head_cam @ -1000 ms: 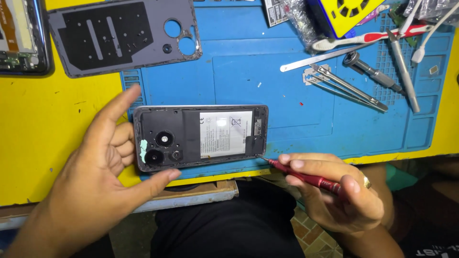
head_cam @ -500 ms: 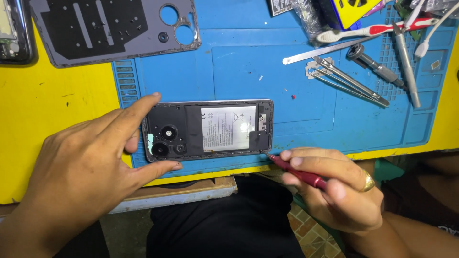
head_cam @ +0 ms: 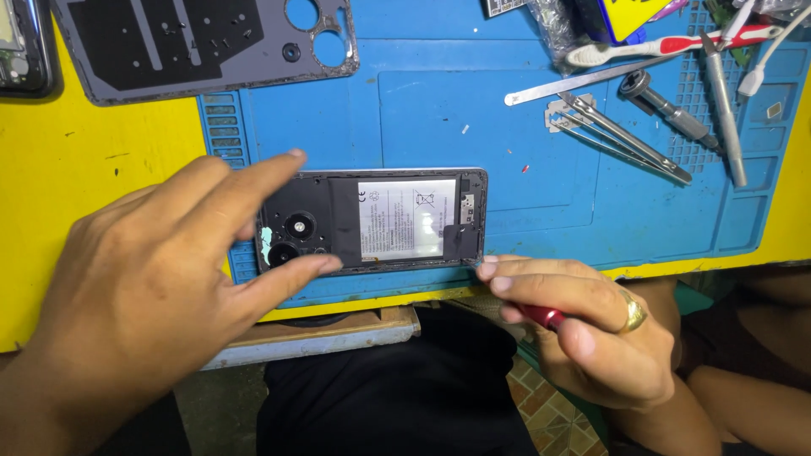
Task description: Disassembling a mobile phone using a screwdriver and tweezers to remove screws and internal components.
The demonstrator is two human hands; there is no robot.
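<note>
Head view: opened phone (head_cam: 372,221) lying flat on blue mat (head_cam: 541,127), at 6 o'clock edge of yellow counter (head_cam: 76,169). Left hand (head_cam: 144,279) spread, finger and thumb pressing camera end, probably to stop sliding. Right hand (head_cam: 583,325) in closed grip around red screwdriver (head_cam: 541,314), tip at phone's lower corner. Removed back cover (head_cam: 203,42) at 11 o'clock; tweezers (head_cam: 625,139) at 2 o'clock.

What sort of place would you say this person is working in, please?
Most likely a phone repair bench. An opened phone with its battery exposed lies on a blue repair mat, its removed back cover nearby, and tweezers and other hand tools lie alongside.
</note>
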